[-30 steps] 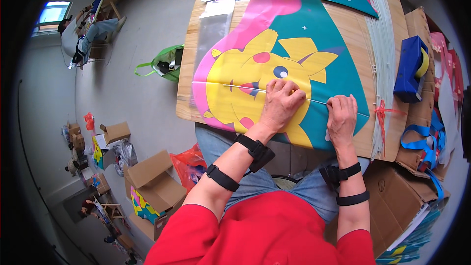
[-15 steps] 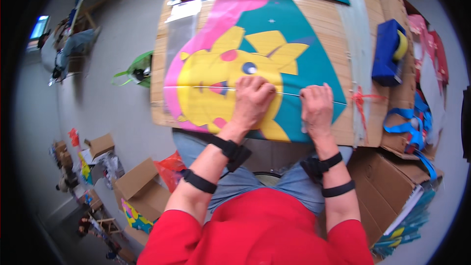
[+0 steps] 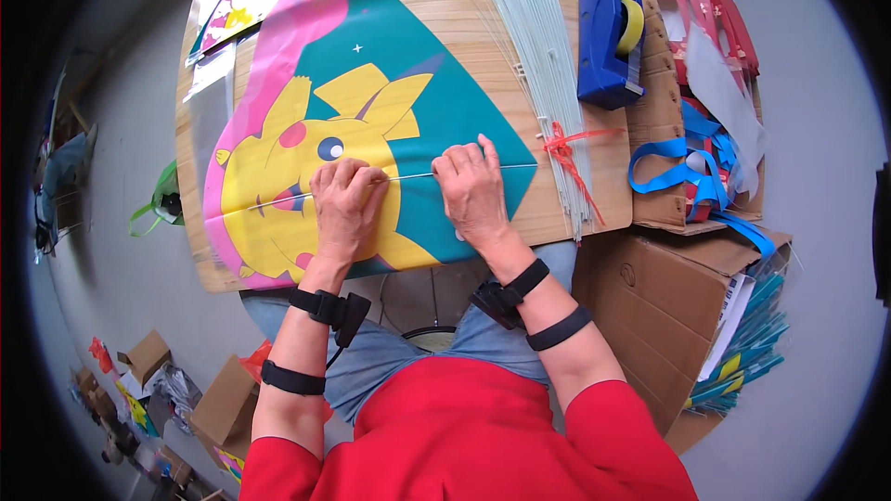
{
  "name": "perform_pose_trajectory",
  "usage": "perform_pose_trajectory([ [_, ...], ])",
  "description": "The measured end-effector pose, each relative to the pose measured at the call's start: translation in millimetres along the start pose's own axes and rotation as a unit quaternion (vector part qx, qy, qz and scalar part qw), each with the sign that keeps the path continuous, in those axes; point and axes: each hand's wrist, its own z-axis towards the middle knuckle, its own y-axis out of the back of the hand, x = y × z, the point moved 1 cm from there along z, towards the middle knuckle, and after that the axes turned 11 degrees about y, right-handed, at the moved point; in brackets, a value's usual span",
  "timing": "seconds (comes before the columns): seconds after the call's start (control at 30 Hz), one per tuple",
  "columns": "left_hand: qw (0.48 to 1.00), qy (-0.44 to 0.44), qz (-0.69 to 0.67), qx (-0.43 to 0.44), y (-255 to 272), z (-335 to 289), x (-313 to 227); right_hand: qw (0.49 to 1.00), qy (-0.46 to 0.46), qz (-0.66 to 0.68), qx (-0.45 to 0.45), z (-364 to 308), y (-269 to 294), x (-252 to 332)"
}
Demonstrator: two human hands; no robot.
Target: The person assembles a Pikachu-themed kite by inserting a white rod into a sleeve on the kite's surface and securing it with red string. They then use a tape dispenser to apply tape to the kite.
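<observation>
I found both hands pressed flat on a glossy plastic kite sail [image 3: 371,121], teal and pink with a yellow cartoon animal printed on it, spread over a pale wooden board table [image 3: 483,28]. The sail covered the table's left and middle, its lower point at the near edge.

A thin white rod [image 3: 413,175] lay across the sail from left to right, roughly parallel to the near edge. The left hand [image 3: 345,209] sat over the rod with fingers curled together, tips pressing down on it. The right hand [image 3: 473,193] lay just beside it, fingers close together and bent onto the same rod. I could not tell whether either hand pinched the rod or merely pinned it.

Along the table's right edge lay a bundle of thin white rods [image 3: 548,65] bound with red ribbon [image 3: 568,150]. A blue tape dispenser [image 3: 605,42] with a yellow roll stood on a brown cardboard box [image 3: 654,130] beyond that edge, near loose blue ribbon [image 3: 687,176].

Risks, in my judgement: the sail film looked slick and thin, so uneven pressure could let the rod slide off line or wrinkle the film. The rod looked slender and springy; released at one end, it could flick free. The bundled rods overhung the near edge and could be knocked by the right forearm.
</observation>
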Motion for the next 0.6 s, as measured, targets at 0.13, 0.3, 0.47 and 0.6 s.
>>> perform_pose_trajectory([
  [0.13, 1.0, 0.009, -0.004, -0.007, -1, -2, 3, 1.0, 0.01, -0.008, 0.011, 6, 1, 5],
  [0.3, 1.0, 0.007, -0.015, -0.025, -3, -1, 6, 0.999, 0.016, -0.018, 0.031, 5, 5, 1],
  [0.47, 0.999, 0.01, -0.024, -0.022, -1, -3, 8, 0.999, 0.0, 0.002, 0.038, 8, 9, 8],
  [0.6, 0.999, 0.012, -0.019, -0.027, -1, -3, 11, 0.999, 0.001, -0.001, 0.052, 11, 8, 9],
])
